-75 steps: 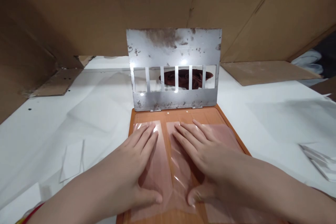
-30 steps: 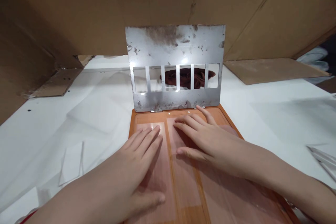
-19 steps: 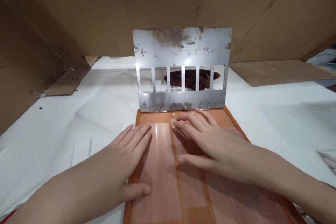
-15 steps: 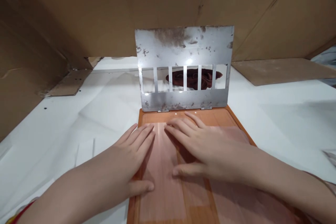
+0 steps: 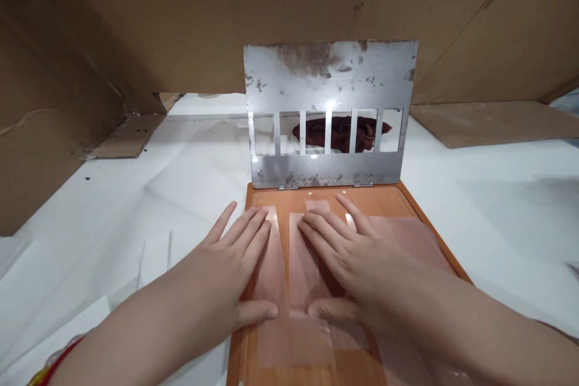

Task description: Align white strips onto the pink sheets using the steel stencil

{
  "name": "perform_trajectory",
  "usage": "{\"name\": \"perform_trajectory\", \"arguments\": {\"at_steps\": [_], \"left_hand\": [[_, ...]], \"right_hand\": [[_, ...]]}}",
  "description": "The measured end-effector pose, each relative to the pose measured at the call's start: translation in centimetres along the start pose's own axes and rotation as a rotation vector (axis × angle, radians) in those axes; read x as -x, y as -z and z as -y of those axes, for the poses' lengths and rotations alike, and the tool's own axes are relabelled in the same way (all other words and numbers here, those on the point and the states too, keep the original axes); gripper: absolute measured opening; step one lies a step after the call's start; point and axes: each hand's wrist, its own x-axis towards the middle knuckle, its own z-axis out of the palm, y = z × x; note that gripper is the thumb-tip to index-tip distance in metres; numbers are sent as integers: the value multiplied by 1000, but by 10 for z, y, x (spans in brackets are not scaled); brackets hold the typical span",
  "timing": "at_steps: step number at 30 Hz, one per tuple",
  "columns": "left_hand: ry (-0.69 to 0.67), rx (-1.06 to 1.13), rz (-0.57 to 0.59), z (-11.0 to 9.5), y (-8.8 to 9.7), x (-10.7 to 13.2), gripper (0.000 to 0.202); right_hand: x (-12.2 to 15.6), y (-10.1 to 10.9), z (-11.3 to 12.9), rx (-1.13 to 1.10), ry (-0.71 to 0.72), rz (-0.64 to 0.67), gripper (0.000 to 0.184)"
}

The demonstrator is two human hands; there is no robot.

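Note:
An orange wooden board (image 5: 389,200) lies in front of me with several clear film strips (image 5: 294,338) laid flat on it. My left hand (image 5: 226,265) rests flat, fingers stretched out, on the leftmost strip at the board's left edge. My right hand (image 5: 357,265) lies flat with its fingers spread over the strips beside it, thumb pointing left. A hinged metal plate (image 5: 330,81) with a row of slots stands upright at the board's far edge.
A dark red cloth (image 5: 339,132) shows through the slots behind the plate. Brown cardboard walls (image 5: 158,18) enclose the back and left. White paper sheets (image 5: 154,256) lie on the white table (image 5: 497,193) to the left.
The view has shifted left, so board and plate sit further right. Both hands stayed flat on the film; my right hand slid back and its thumb moved lower on the strip.

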Motion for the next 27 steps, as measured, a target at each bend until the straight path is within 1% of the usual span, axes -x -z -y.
{"name": "perform_trajectory", "arguments": {"at_steps": [3, 5, 8, 9, 10, 12, 14, 16, 17, 18, 20, 22, 25, 27], "left_hand": [[-48, 36, 0, 5, 1, -1, 84], [-27, 63, 60, 6, 3, -4, 85], [27, 116, 156, 7, 7, -7, 94], [32, 132, 170, 7, 7, -8, 96], [30, 146, 177, 7, 8, -8, 98], [20, 155, 175, 7, 9, -6, 97], [5, 150, 135, 7, 8, -3, 92], [-17, 155, 79, 6, 8, 1, 86], [-25, 160, 54, 6, 8, 2, 84], [-31, 166, 44, 5, 8, 3, 85], [-29, 165, 60, 4, 7, 4, 88], [-14, 149, 109, 2, 7, 3, 91], [7, 113, 173, 2, 6, 3, 95], [9, 96, 165, 3, 5, 3, 99]], "right_hand": [[7, 0, 6, 38, 78, -27, 86], [12, 0, 15, 49, 137, -81, 82], [20, 0, 29, 67, 181, -162, 59], [21, -1, 32, 73, 184, -181, 53], [23, -1, 35, 78, 180, -196, 51], [22, -1, 36, 75, 170, -210, 56], [17, 1, 32, 62, 159, -201, 68], [10, 4, 26, 54, 112, -165, 79], [6, 5, 23, 48, 82, -138, 80], [2, 5, 20, 38, 49, -102, 78], [-6, 5, 13, 5, -6, -20, 71], [-11, 2, 7, -41, -34, 27, 71], [-16, -3, 0, -101, -35, 34, 74], [-17, -6, -2, -118, -33, 35, 73]]}}
